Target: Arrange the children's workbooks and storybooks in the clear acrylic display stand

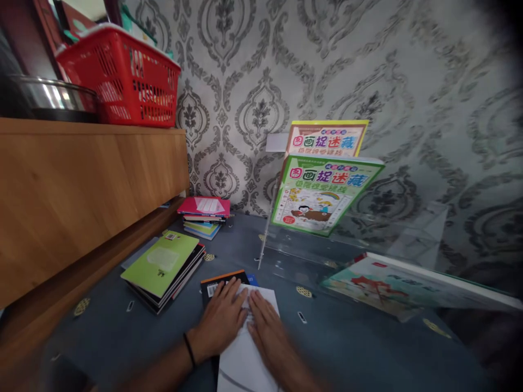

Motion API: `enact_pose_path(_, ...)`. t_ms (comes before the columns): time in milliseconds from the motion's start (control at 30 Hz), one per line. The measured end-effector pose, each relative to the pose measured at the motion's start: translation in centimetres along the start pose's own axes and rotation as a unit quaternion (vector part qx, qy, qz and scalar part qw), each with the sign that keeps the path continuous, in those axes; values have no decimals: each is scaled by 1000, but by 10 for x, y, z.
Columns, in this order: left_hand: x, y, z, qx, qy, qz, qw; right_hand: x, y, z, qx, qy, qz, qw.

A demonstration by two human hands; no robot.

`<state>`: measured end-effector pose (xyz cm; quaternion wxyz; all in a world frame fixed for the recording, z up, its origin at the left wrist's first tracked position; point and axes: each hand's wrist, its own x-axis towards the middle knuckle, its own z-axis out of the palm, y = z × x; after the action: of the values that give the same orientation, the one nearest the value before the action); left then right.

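Observation:
A white sheet or booklet (241,362) lies on top of a dark book with an orange edge (210,282), and a bit of something blue (252,280) shows at the far corner. My left hand (222,317) rests with fingers stretched across the white sheet and the dark book's barcode side. Beside it, my right hand (265,322) is laid flat on the sheet, fingers extended toward the wall. The fingertips of both hands come close together near the sheet's far end. Neither hand grips anything. The sheet's near end runs out of view.
Left is a stack of books with a green one (163,264) on top; behind it, another pile with a pink cover (204,206). A clear acrylic stand (294,261) holds green-bordered picture books (322,193) and a teal book (379,283). A red basket (122,76) stands on the wooden cabinet (90,196).

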<state>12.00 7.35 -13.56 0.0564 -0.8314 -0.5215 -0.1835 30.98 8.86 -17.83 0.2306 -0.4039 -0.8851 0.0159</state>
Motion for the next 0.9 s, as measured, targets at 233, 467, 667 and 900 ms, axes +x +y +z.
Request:
enact_pose_path(233,0,1,-8,-29,-33,-15,999,3,26,-17,-45,-31,60,997)
enact_pose_path(467,1,3,-13,-48,-49,-25,997,-46,14,-15,-86,2,41,995)
enact_pose_path(667,1,3,-15,-49,-45,-25,997,-84,2,-14,-65,13,10,998)
enact_pose_path(900,0,5,-15,-40,-50,-60,996,-92,-8,-25,-33,3,-13,999)
